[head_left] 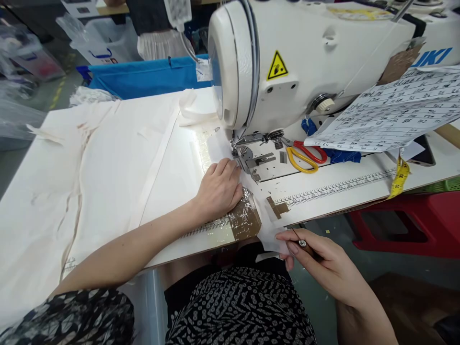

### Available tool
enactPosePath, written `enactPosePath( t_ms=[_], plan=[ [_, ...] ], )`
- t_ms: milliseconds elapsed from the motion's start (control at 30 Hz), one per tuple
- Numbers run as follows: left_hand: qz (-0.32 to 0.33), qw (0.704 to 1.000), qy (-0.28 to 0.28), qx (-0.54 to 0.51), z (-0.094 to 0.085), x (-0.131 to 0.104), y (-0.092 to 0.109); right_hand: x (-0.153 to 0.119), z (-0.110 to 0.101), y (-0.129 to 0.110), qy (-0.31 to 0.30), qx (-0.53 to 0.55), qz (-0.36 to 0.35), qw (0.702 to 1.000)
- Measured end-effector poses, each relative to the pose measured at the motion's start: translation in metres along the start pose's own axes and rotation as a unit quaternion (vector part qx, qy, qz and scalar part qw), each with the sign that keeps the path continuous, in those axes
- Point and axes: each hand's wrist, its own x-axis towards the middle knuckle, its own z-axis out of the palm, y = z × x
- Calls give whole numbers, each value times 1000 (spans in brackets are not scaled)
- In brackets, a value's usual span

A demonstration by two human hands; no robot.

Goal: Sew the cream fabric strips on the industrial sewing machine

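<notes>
My left hand lies palm down beside the needle area, bent fingers closed over a thin white fabric strip at the presser foot; the fingertips are partly hidden. From there the strip runs over the table's front edge to my right hand, which pinches its lower end between thumb and fingers. That same hand also keeps a thin-pointed tool with a brown handle, resembling an awl, in its grip. The white sewing machine stands just beyond both hands.
Yellow-and-red-handled scissors lie right of the needle. A printed sheet leans against the machine, and a yellow tape measure hangs nearby. White cloth spreads leftward. Below the table at right is a red stool. Another person is behind.
</notes>
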Motion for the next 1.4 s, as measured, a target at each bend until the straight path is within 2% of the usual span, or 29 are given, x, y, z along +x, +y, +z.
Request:
enactPosePath(
  t_ms=[167,267,333,433,533,667,767,867,1033,1167,1400],
  plan=[
    [-10,1000,11,20,-4,3,0,3,6,2,-9,37,38,999],
    [-17,999,-2,30,-6,6,-1,1,17,9,-11,129,82,988],
    [-23,999,-15,28,-7,7,-2,1,31,13,-5,235,118,965],
    [-24,999,-21,21,-7,6,-5,1,52,15,23,373,160,914],
    [-16,1000,-10,17,-7,3,-7,3,65,11,58,412,180,892],
    [-10,1000,2,11,-7,2,-7,4,62,7,73,343,174,920],
    [-12,1000,3,2,-7,3,-7,5,56,8,72,257,145,953],
    [-18,1000,4,-7,-5,6,-10,7,52,11,85,193,119,970],
    [-22,1000,16,-12,4,8,-17,9,51,11,102,136,83,982],
    [-4,999,46,-2,3,4,-14,6,48,14,98,122,75,985],
    [23,999,30,6,0,1,-7,3,47,19,96,140,76,983]
  ],
)
